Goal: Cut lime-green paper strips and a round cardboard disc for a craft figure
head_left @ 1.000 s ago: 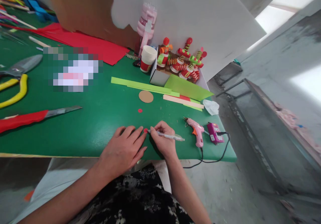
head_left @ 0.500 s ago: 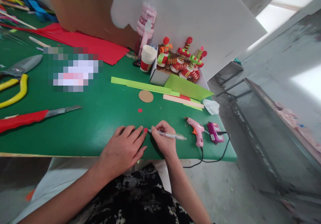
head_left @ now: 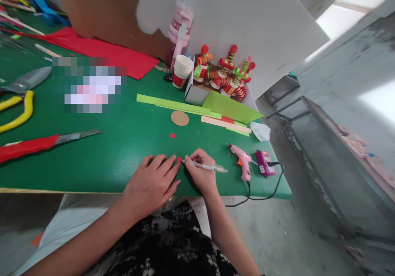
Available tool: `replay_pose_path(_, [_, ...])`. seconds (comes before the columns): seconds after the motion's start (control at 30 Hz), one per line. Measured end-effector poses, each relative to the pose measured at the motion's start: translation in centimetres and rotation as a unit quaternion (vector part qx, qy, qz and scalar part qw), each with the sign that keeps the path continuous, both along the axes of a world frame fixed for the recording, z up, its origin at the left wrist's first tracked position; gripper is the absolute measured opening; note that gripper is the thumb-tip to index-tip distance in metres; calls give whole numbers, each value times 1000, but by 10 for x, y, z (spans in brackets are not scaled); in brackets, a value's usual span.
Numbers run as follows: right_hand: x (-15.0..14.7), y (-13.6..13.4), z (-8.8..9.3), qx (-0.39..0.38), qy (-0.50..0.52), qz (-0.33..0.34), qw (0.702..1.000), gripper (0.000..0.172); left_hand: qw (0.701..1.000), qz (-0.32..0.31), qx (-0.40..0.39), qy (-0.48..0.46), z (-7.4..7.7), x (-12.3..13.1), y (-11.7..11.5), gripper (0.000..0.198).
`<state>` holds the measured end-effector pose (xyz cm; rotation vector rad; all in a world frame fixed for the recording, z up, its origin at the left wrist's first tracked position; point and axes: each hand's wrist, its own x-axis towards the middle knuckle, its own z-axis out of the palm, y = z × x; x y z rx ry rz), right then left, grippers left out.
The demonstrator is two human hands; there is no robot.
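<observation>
A pen (head_left: 206, 166) with a clear barrel is gripped in my right hand (head_left: 202, 173), its tip at the edge of a small red disc (head_left: 179, 160). My left hand (head_left: 156, 179) lies on the green table with its fingers stretched out, a fingertip at the disc's left side. Farther up the table lies a second small red disc (head_left: 172, 136), with what looks like a mark in its middle. Beyond it is a brown cardboard circle (head_left: 180, 118).
Behind are light green strips (head_left: 173, 105), paper cups (head_left: 182, 72) and a box (head_left: 194, 94) of red-and-green figures. A pink glue gun (head_left: 243, 160) is wired to a purple power block (head_left: 265, 164) at right. A red-handled knife (head_left: 33, 146) and yellow-handled scissors (head_left: 29, 107) lie left.
The pen has tilted very slightly in my right hand, its rear end shifting a little left. My left hand and the red disc stay in place.
</observation>
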<state>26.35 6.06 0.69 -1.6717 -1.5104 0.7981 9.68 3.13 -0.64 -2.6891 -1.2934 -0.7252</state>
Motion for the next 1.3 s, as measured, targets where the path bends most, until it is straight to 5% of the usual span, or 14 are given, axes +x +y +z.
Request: replay_pose_path(1.3, [1, 0, 0, 8, -11, 0, 1000, 25, 1000, 2, 10, -7, 1, 1, 0, 37])
